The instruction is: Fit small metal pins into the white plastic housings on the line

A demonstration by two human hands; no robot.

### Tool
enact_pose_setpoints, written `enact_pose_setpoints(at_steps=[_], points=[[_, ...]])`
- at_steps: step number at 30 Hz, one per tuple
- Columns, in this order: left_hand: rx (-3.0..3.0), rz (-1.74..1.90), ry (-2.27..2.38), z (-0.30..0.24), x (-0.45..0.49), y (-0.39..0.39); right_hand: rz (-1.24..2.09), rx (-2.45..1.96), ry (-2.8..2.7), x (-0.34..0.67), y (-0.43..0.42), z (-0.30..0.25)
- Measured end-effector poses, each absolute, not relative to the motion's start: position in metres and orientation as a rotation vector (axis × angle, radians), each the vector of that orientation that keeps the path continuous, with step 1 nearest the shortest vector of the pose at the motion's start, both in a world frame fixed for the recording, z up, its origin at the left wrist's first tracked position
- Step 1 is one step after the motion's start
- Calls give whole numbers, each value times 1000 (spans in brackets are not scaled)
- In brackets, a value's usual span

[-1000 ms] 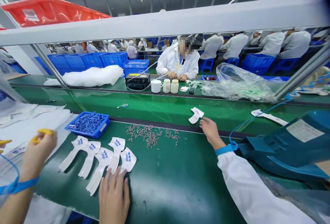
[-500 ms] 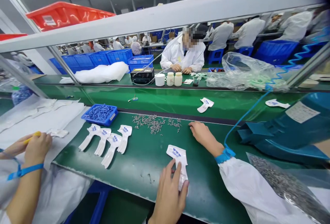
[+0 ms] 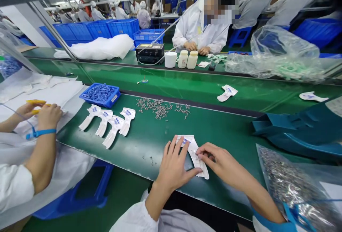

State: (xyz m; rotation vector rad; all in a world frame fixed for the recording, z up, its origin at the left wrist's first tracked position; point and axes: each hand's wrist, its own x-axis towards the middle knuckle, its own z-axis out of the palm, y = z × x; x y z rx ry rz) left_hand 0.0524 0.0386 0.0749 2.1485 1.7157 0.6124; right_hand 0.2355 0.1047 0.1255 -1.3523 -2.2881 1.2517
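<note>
A white, boot-shaped pouch (image 3: 193,155) with blue print lies on the green conveyor belt (image 3: 227,128), directly in front of the person. The fingers (image 3: 173,150) of the left hand (image 3: 173,166) are spread, pressing on its upper part. The right hand (image 3: 221,161) reaches across, its fingertips (image 3: 203,149) on the pouch's edge; whether they pinch it, you cannot tell. Farther left lie four similar pouches (image 3: 107,125), beyond them scattered grey metal parts (image 3: 156,107) and a blue tray (image 3: 100,96) of blue parts. A co-worker's hands (image 3: 45,116) hold a yellow item (image 3: 34,101).
</note>
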Motion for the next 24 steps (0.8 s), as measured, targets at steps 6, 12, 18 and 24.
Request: enact_pose_setpoints(at_steps=[6,12,18,24], points=[[2150,614,1625,76,44,39,1289,-1341,-2413,231,96,123],[2134,622,1615,74,44,40,1174,-1352,-2536,225,103,118],[2127,643,1595,70,44,39,1213,-1342,-2622,228,107,119],[2124,644,1595,70,43,40,1092,-1404,-2672,225,105,117]])
